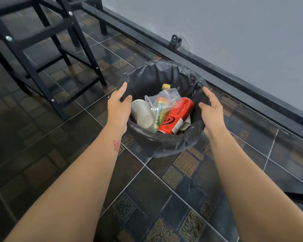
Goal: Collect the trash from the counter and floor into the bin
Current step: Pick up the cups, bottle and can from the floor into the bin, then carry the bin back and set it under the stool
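Observation:
A small bin (pixel 166 144) lined with a black bag stands on the tiled floor by the wall. Inside lie a red drink can (pixel 177 116), a white paper cup (pixel 142 114), a crumpled clear plastic cup (pixel 162 102) and a bottle with a yellow cap (pixel 166 86). My left hand (pixel 118 109) is at the bin's left rim, fingers apart, holding nothing. At the right rim is my right hand (pixel 211 110), also spread and empty. Whether either hand touches the bag I cannot tell.
A black metal frame (pixel 59 55) with crossbars stands on the floor to the left and behind the bin. A grey wall with a black baseboard (pixel 217 70) runs diagonally behind it. Dark patterned tiles (pixel 185 165) cover the floor.

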The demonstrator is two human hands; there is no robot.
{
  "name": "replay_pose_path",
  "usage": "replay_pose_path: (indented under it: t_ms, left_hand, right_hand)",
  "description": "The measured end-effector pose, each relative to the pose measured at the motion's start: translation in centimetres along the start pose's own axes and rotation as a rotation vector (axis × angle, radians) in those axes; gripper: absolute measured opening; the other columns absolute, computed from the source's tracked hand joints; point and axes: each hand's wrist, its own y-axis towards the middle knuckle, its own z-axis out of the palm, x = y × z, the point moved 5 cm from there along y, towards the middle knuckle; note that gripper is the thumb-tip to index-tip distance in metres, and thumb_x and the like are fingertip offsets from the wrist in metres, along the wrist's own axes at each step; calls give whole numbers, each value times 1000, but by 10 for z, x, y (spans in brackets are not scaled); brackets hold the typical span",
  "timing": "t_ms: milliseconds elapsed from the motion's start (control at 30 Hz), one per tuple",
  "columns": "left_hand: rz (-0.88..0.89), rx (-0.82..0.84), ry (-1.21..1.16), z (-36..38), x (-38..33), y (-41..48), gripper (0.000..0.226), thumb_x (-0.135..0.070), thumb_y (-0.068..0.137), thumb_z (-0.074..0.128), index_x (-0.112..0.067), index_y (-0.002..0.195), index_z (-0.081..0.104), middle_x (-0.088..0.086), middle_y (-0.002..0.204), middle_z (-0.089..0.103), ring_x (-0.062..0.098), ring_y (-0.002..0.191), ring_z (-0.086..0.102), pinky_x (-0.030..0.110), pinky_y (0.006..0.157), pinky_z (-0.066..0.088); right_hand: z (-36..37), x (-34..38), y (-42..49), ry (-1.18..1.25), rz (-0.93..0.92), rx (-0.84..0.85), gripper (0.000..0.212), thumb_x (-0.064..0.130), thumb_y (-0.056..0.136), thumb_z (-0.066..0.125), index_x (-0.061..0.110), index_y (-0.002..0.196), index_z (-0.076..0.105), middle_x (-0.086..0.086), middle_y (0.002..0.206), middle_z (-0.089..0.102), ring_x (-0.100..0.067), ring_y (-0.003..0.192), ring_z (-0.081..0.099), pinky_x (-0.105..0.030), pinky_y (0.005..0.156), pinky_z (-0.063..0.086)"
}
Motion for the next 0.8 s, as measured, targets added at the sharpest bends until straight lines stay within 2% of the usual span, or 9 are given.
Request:
replay_pose_path:
  t_ms: [67, 167, 300, 400, 500, 567, 633, 800]
  left_hand:
    - [-18, 24, -42, -2, -2, -7, 46, -15, 96, 56, -43, 132, 57, -14, 145, 39, 4, 127, 37, 28, 105, 31]
    - [-33, 68, -10, -12, -21, -20, 44, -21, 95, 59, -48, 130, 57, -10, 154, 32, 6, 135, 31, 30, 105, 29]
    - [-66, 91, 63, -37, -81, -44, 44, -25, 93, 61, -48, 131, 56, -10, 153, 33, 1, 129, 30, 30, 107, 27]
    - [-108, 124, 73, -60, -136, -73, 44, -26, 92, 63, -46, 131, 57, -10, 153, 32, 7, 139, 28, 35, 114, 26]
    - [-149, 140, 68, -83, -199, -106, 40, -33, 90, 65, -51, 125, 60, -13, 149, 33, 3, 136, 30, 31, 111, 26]
    - [-166, 164, 68, -98, -245, -127, 37, -34, 90, 65, -53, 121, 61, -12, 150, 35, -1, 133, 31, 28, 108, 26]
    - [-166, 203, 79, -113, -293, -150, 35, -36, 90, 65, -54, 120, 62, -15, 148, 40, 0, 132, 35, 28, 107, 29]
    - [-124, 299, 79, -148, -404, -210, 33, -31, 91, 65, -45, 121, 65, -13, 141, 50, 1, 130, 44, 25, 106, 34]
  right_hand:
    - [-2, 0, -13, 21, 21, -9, 56, 1, 97, 47, 42, 136, 51, 12, 150, 42, -9, 138, 37, -35, 112, 37]
    - [-10, 11, -40, 47, 49, -57, 55, 5, 97, 51, 43, 137, 50, 14, 149, 42, -8, 136, 37, -27, 108, 38]
    - [-20, 58, -81, 91, 139, -81, 54, 6, 97, 52, 42, 137, 49, 13, 148, 44, -10, 134, 41, -39, 112, 38]
    - [-34, 113, -124, 90, 190, -102, 53, 9, 97, 53, 44, 136, 50, 14, 148, 44, -9, 135, 41, -36, 113, 36]
    - [-52, 178, -171, 97, 209, -116, 52, 11, 96, 55, 43, 136, 51, 16, 148, 42, -3, 133, 38, -25, 110, 33]
    - [-66, 224, -203, 119, 243, -123, 51, 12, 96, 55, 44, 136, 50, 19, 147, 42, 4, 125, 39, -11, 95, 35]
    - [-82, 271, -239, 153, 276, -154, 50, 14, 96, 56, 46, 134, 52, 23, 142, 45, 11, 113, 43, -4, 80, 33]
    - [-123, 376, -340, 225, 285, -259, 49, 15, 95, 58, 50, 129, 54, 23, 138, 48, 5, 117, 45, -13, 89, 37]
